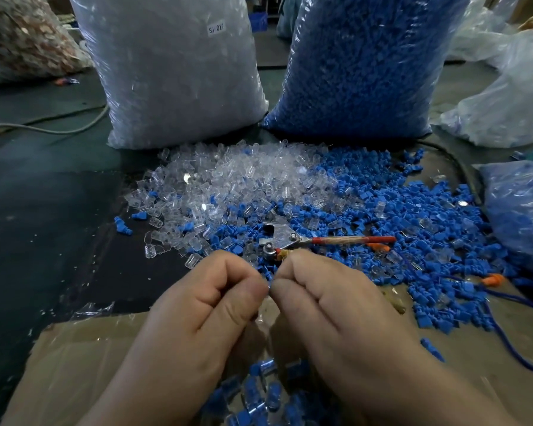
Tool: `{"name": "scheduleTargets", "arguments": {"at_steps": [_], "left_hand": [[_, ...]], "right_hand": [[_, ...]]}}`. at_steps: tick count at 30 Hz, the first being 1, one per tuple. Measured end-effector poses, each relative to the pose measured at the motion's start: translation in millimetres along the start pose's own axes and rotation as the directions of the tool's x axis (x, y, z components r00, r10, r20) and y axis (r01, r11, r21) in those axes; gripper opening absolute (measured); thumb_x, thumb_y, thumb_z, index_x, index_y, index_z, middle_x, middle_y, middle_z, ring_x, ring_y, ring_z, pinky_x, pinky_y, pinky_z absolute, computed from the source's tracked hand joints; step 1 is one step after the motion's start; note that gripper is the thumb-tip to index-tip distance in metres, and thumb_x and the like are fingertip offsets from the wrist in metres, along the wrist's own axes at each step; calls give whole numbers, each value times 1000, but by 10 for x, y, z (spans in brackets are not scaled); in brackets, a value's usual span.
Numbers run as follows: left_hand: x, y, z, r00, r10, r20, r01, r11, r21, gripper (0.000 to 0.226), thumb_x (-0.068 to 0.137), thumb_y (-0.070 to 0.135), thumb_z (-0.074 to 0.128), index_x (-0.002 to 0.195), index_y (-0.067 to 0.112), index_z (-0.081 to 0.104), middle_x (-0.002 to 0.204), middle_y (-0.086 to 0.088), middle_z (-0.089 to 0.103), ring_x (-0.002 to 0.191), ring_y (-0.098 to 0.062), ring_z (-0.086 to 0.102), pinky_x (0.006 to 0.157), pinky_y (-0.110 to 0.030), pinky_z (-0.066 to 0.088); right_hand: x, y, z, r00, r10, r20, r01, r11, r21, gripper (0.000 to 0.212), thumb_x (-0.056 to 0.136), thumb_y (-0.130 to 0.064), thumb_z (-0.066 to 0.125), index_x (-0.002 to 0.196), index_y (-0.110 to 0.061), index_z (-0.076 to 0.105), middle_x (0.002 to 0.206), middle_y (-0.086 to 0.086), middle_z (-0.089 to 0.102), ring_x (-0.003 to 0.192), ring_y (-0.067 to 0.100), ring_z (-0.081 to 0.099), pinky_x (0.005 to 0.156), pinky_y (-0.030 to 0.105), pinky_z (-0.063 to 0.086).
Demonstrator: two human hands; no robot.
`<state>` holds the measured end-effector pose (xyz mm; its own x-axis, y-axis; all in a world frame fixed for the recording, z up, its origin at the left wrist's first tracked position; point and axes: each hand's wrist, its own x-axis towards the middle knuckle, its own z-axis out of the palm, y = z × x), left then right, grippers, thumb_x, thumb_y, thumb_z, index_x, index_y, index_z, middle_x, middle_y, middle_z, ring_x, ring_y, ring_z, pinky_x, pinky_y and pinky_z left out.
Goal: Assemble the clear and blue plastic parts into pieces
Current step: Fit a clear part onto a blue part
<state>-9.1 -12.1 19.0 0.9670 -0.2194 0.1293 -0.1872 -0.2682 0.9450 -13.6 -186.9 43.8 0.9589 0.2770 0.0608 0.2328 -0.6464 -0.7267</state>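
**Fingers.** Left hand [203, 305]: thumb and forefinger curled tight, tips pinched. Right hand [336, 305]: curled the same way, its tips meeting the left's.

**Held.** Small piece [270, 285], pinched between both hands above the cardboard [83, 358]. Only a blue sliver shows, and which hand has the clear half cannot be told.

**Step, as judged.** Pressing a blue part into a clear one. It would go best with the two halves kept in line and pushed straight together, not at a slant. The pinch should sit close to the joint, and pressure should hold until the halves seat fully.

**Beneath the wrists.** Assembled pieces [265, 392], a loose heap. This is the likely place to drop the finished one.

**Just beyond the fingertips.** Metal hand tool [305, 239] with a red handle, lying on the stock and untouched.

**Stock.** Clear parts [228, 182] are heaped left and blue parts [413, 222] right, mingling where they meet. Both are within easy reach.

**Behind.** Bag of clear parts [173, 72] and bag of blue parts [366, 63], both upright.
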Motion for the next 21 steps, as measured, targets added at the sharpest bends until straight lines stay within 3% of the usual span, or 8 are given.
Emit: {"name": "scheduleTargets", "arguments": {"at_steps": [2, 4, 6, 8, 9, 12, 17, 21], "left_hand": [[-10, 5, -2, 993, 106, 43, -108, 993, 47, 28, 81, 61, 60, 94, 36, 66, 75, 0, 65, 62, -12, 61, 52, -37, 52], [-20, 48, -13, 976, 191, 103, -200, 975, 95, 22, 86, 57, 60, 98, 39, 65, 85, 3, 68, 72, -19, 66, 59, -39, 55], [-17, 88, -74, 970, 195, 146, -220, 959, 179, 20, 84, 57, 62, 96, 41, 65, 86, 7, 69, 73, -17, 67, 58, -31, 54], [-9, 79, -177, 977, 133, 169, -177, 944, 278, 17, 79, 53, 64, 91, 41, 66, 83, 14, 70, 71, -8, 68, 56, -20, 53], [-2, 69, -224, 977, 98, 187, -159, 926, 343, 16, 77, 52, 64, 88, 41, 67, 83, 17, 69, 72, -5, 67, 58, -18, 52], [20, 13, -258, 961, 50, 272, -185, 848, 496, 16, 73, 52, 63, 85, 42, 66, 88, 21, 65, 79, -2, 64, 62, -19, 51], [16, 34, -165, 909, 69, 411, -298, 797, 525, 21, 75, 59, 61, 85, 41, 67, 84, 23, 60, 79, 5, 61, 64, -20, 51], [29, -8, -152, 984, 91, 155, -165, 800, 577, 24, 84, 67, 54, 90, 45, 63, 87, 25, 61, 81, 3, 61, 61, -19, 49]], "right_hand": [[5, -10, -47, 954, 231, 192, -293, 854, 431, 27, 86, -44, 47, 69, -26, 56, 60, -10, 54, 56, 6, 48, 54, 30, 40], [2, -23, -114, 880, 281, 384, -469, 649, 599, 25, 83, -33, 51, 60, -24, 55, 57, -3, 49, 52, 12, 43, 47, 28, 35], [6, 5, -147, 875, 299, 382, -461, 758, 461, 25, 79, -40, 50, 62, -23, 56, 56, -5, 51, 51, 10, 44, 48, 29, 35], [4, 56, -129, 946, 256, 201, -275, 958, 76, 33, 82, -54, 45, 73, -24, 57, 61, -10, 57, 51, 4, 48, 51, 25, 37], [-3, 76, -125, 974, 194, 118, -181, 977, -114, 35, 83, -57, 41, 76, -27, 55, 68, -14, 60, 56, 3, 52, 50, 22, 37], [-5, 109, -114, 996, 82, 33, -58, 889, -454, 33, 89, -61, 32, 88, -34, 50, 81, -13, 58, 70, 4, 54, 63, 28, 47], [35, 178, -39, 1000, 9, 22, 6, 811, -585, 43, 91, -68, 31, 121, -38, 38, 94, -12, 49, 75, 16, 50, 53, 32, 34], [133, 167, 34, 999, 6, 52, 28, 775, -631, 43, 93, -66, 32, 121, -34, 41, 112, -8, 53, 86, 22, 59, 52, 31, 35]]}}
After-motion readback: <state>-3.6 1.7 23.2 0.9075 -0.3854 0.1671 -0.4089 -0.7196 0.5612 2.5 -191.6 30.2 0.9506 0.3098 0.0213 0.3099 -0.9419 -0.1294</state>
